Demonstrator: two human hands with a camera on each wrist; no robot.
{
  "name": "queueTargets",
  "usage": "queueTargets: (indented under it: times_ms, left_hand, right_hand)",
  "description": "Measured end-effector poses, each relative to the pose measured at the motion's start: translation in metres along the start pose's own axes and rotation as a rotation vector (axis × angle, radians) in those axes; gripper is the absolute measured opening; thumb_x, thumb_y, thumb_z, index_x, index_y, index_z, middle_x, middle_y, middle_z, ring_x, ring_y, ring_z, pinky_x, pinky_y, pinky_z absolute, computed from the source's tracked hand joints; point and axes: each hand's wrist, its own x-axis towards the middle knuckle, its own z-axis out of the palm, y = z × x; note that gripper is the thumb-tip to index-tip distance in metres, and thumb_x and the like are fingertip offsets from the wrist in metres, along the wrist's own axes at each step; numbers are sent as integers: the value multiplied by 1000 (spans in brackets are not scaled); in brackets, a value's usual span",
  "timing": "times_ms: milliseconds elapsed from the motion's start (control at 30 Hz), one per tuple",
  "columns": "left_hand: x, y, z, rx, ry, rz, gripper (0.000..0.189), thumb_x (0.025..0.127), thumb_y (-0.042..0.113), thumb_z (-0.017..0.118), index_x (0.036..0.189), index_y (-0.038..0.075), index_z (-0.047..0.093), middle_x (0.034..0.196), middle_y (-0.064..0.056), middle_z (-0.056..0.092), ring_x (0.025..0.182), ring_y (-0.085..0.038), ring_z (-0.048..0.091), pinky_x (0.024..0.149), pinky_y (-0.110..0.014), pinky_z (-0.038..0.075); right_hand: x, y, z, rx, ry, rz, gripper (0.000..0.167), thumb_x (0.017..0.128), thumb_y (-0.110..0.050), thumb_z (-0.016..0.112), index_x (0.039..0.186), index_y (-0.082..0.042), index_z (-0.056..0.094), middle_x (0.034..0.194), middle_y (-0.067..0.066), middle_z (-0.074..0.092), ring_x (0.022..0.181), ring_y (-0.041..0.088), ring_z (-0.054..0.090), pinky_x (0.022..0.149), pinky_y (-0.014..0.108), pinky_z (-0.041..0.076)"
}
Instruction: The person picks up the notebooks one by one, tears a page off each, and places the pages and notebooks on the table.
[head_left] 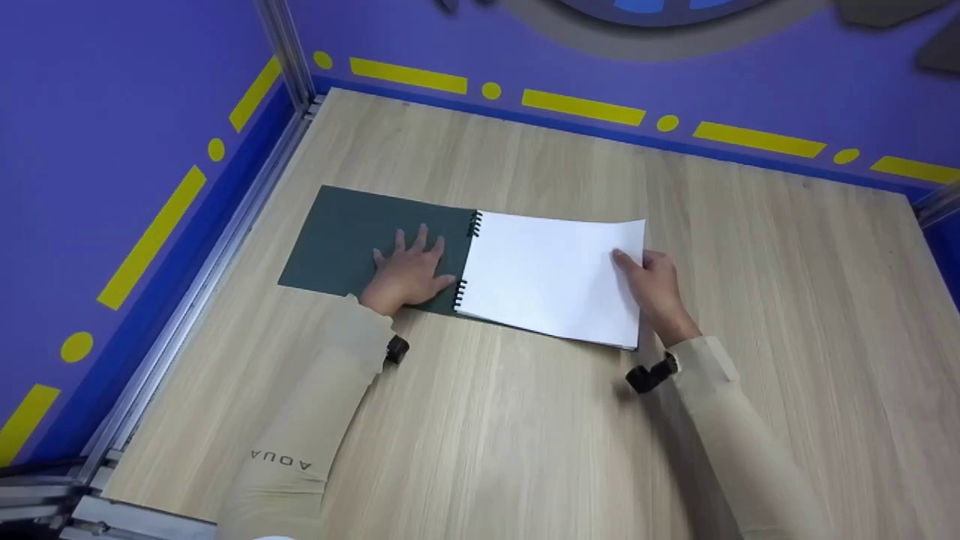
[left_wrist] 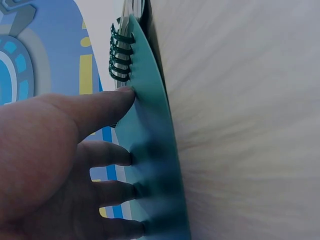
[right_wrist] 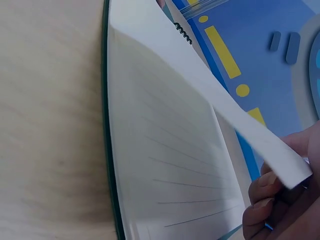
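Observation:
A spiral-bound notebook with a dark green cover [head_left: 345, 225] lies open on the table, its black coil binding [head_left: 459, 296] in the middle. Spread fingers of my left hand [head_left: 409, 274] press on the cover, the thumb close to the coil. On the other side, my right hand [head_left: 660, 289] pinches the outer edge of a white page [head_left: 547, 277], thumb on top and fingers underneath. In the right wrist view that page [right_wrist: 200, 95] is lifted and bent, and a sheet with ruled lines [right_wrist: 170, 165] shows beneath it.
The notebook rests on a wood-grain table [head_left: 510, 435]. Blue-purple panels [head_left: 420, 37] with yellow dashes stand along the back and left, and a metal rail [head_left: 202, 292] runs down the left edge. Each wrist wears a small black camera [head_left: 651, 373].

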Motion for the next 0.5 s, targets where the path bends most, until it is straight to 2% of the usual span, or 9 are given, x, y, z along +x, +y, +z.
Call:
queueTargets:
  times_ms: [300, 400, 500]
  left_hand:
    - [1, 1, 0, 8, -5, -2, 71, 99, 48, 47, 156, 16, 19, 164, -15, 3, 148, -47, 0, 107, -76, 12]
    - [1, 1, -1, 1, -10, -5, 71, 99, 48, 47, 156, 16, 19, 164, -15, 3, 148, -48, 0, 107, -76, 11]
    - [0, 1, -2, -6, -13, -6, 71, 99, 48, 48, 156, 16, 20, 164, -15, 3, 148, -47, 0, 107, -76, 11]
  right_hand:
    - [0, 5, -1, 17, -57, 42, 57, 100, -36, 50, 139, 6, 47, 137, 21, 55, 116, 26, 52, 107, 40, 39]
    - [-1, 8, -1, 13, -65, 31, 57, 100, -36, 50, 138, 6, 48, 137, 21, 55, 117, 26, 52, 106, 39, 39]
    - [-1, 9, -1, -3, -61, 24, 55, 99, -36, 51, 134, 6, 53, 132, 21, 58, 111, 26, 55, 97, 34, 43]
